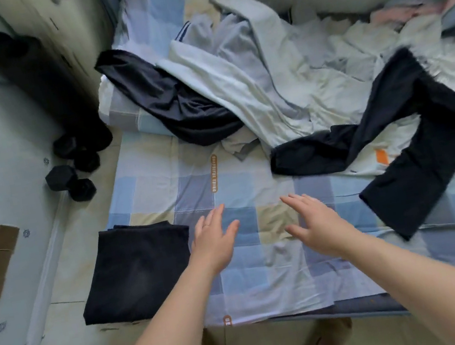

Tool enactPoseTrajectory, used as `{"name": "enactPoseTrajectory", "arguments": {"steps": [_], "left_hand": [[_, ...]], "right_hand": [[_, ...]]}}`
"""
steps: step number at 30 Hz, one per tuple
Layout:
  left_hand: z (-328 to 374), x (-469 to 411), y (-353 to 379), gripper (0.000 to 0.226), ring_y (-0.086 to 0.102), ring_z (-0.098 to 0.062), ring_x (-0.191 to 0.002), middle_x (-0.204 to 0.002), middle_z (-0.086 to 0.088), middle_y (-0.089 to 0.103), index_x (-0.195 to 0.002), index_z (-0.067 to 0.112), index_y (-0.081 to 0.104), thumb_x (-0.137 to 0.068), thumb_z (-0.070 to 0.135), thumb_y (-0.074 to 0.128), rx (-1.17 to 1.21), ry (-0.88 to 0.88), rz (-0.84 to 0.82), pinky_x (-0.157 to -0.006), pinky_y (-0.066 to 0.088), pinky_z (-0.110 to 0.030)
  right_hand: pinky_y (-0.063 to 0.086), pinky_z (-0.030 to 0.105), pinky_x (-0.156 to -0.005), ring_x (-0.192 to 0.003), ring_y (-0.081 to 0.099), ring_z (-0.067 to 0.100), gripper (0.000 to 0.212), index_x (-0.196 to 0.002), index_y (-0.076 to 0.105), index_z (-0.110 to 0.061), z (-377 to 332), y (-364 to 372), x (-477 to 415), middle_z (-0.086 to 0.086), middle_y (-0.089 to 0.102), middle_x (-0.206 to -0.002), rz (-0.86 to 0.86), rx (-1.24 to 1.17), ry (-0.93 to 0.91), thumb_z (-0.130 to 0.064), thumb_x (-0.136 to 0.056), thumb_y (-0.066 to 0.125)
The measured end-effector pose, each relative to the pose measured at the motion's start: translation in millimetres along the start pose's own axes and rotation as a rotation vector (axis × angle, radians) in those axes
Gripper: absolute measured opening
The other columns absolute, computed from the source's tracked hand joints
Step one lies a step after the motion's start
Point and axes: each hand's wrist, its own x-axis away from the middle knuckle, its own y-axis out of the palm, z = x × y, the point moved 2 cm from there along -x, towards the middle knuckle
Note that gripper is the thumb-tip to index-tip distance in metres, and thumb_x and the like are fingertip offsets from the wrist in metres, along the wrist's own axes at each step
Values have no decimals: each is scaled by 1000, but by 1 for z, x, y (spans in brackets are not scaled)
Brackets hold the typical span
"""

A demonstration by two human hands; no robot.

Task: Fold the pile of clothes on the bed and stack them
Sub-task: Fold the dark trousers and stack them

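The bedsheet point(162, 190) is checked in pale blue, grey-blue, cream and white squares, with an orange strip point(214, 174) lettered in white. The folded garment point(136, 267) is black, or perhaps very dark navy. The loose garment point(415, 139) is black, and the white garment point(366, 157) bears an orange patch point(382, 156). The pile point(263, 74) is pale grey and white, one piece edged with navy stripes point(183, 32). The dumbbells point(70, 183) are black.

orange label point(214, 174) on bed sheet point(271, 274), reads "THING"
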Motion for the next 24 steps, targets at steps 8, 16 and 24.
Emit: {"name": "enactPoseTrajectory", "arguments": {"steps": [8, 16, 24], "left_hand": [[182, 11, 142, 56, 20, -23, -151, -161, -1, 34, -157, 25, 30, -105, 42, 43, -60, 80, -13, -120, 22, -39], [319, -3, 280, 54, 50, -22, -133, -155, 0, 43, -154, 30, 35, -103, 47, 46, -193, 93, -142, -101, 43, -33], [406, -70, 371, 56, 48, -21, -135, -155, -1, 42, -154, 26, 35, -102, 43, 51, -276, 102, -265, -103, 43, -32]], "right_hand": [[28, 40, -120, -147, 29, 12, 66, -157, 26, -34, 210, -107, 87, -9, 34, -160, 129, -184, 31, -41, -99, 55], [34, 34, -115, -145, 36, 16, 64, -156, 30, -32, 404, -151, 158, -7, 38, -158, 157, -402, 223, -37, -99, 57], [41, 33, -103, -140, 40, 16, 61, -155, 29, -36, 521, -132, 183, -8, 38, -157, 179, -603, 422, -38, -100, 55]]}}
